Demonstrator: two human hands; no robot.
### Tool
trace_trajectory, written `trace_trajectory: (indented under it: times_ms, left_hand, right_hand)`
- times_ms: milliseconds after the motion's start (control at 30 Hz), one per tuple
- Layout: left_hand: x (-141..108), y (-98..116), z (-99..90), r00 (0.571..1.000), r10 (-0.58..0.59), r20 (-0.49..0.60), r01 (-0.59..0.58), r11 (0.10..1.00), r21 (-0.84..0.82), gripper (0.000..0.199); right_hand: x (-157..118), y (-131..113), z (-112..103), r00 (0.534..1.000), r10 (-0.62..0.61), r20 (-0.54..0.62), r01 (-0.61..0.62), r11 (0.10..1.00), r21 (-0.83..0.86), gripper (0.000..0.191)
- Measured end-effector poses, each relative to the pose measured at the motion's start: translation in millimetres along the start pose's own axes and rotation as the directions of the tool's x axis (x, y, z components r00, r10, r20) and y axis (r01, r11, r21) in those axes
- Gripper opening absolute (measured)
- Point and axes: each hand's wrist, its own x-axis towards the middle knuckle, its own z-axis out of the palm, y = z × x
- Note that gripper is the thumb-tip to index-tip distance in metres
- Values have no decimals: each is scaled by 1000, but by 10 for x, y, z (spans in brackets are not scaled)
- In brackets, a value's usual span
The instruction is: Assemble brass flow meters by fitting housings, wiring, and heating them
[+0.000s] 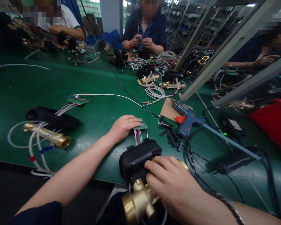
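Observation:
My left hand has its fingers closed together on the edge of a small green circuit board. Thin coloured wires run from the board into a black housing at the table's front edge. My right hand is wrapped over the housing and the brass pipe body beneath it, whose threaded end points toward the lower left. On the left of the table lies another brass pipe beside a black housing, wired to a second board.
A blue glue gun lies by a cardboard piece at right, among black cables and black strips. Metal posts slant across the right. Brass parts and coiled cables lie further back, where other people sit.

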Motion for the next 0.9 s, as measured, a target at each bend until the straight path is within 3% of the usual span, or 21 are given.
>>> trace_trajectory:
  times_ms: [200,367,467,567,667,767,833,900]
  left_hand:
    - [-39,-125,60,996,-82,47,84,995,-49,27]
    - [-15,-60,144,983,-122,135,135,986,-95,29]
    - [-3,-5,178,984,-86,159,100,992,-81,29]
    - [-1,31,188,976,-81,204,91,995,-40,27]
    - [0,43,195,960,-93,262,102,995,-18,25]
    - [0,28,220,953,-109,283,118,993,-15,25]
    - [-3,11,240,954,-138,268,149,989,-21,25]
    - [-6,-5,252,956,-157,247,172,984,-41,27]
  right_hand:
    - [-74,57,56,997,-21,-80,21,1000,4,22]
    - [-97,81,-138,998,36,-56,-37,999,-14,25]
    - [39,136,-258,984,60,170,-61,998,1,19]
    - [290,216,-294,877,64,477,-78,997,10,15]
    - [530,288,-249,802,66,594,-85,996,4,17]
    - [607,307,-163,832,66,551,-81,997,4,19]
    - [514,261,-125,924,42,380,-36,999,-24,26]
    - [303,168,-135,991,-41,125,46,998,-40,32]
